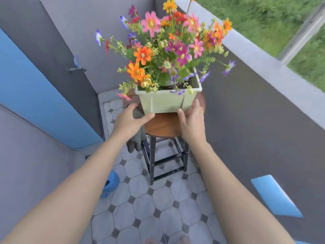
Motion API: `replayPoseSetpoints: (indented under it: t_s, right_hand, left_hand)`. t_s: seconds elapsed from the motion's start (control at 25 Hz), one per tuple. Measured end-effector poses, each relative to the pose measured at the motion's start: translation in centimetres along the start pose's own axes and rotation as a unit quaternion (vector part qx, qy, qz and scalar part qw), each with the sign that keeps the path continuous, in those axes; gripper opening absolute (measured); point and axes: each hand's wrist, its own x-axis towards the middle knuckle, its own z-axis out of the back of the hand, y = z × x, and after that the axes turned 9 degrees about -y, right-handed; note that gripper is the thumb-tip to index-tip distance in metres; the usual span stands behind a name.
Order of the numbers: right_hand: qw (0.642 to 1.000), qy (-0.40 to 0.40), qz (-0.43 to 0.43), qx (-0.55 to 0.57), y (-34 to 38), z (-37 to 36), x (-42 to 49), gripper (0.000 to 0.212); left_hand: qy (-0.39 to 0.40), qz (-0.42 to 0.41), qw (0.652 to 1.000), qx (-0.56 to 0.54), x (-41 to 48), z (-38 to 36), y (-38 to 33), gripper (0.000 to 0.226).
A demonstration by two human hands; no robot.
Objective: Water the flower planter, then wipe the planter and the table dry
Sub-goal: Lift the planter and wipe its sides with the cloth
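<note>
L grip (131, 118) round cloth (136, 142), R grip (191, 118) flat — on planter (165, 103)

Tap (76, 67) on grey wall (105, 50), left. Octagon-tiled floor (158, 199). Grass (263, 20) beyond parapet (263, 64), upper right. Blue panel (35, 103) far left.

Grey walls (79, 23) fill the upper left, with a blue panel (35, 94) and a tap (76, 67). Pale octagon-tiled floor (158, 208) lies below. At upper right, a grey parapet (263, 67) borders sunlit grass (263, 18).
</note>
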Motion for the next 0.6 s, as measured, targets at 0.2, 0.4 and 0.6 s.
replayPoseSetpoints:
  t_s: [0.2,0.4,0.6]
  right_hand:
    - [0.997,-0.016,0.069,-0.008,-0.8,-0.9,1.3,0.049]
    - [0.996,-0.022,0.074,-0.037,-0.4,-0.3,2.0,0.032]
    - [0.993,-0.022,0.114,-0.026,4.1,3.2,2.3,0.027]
  left_hand:
    - [-0.074,-0.135,0.983,0.1,1.5,-2.1,-0.4,0.058]
    - [-0.074,-0.193,0.975,0.087,2.0,-2.1,-0.2,0.053]
    - [-0.06,-0.209,0.974,0.065,1.6,2.5,-3.4,0.052]
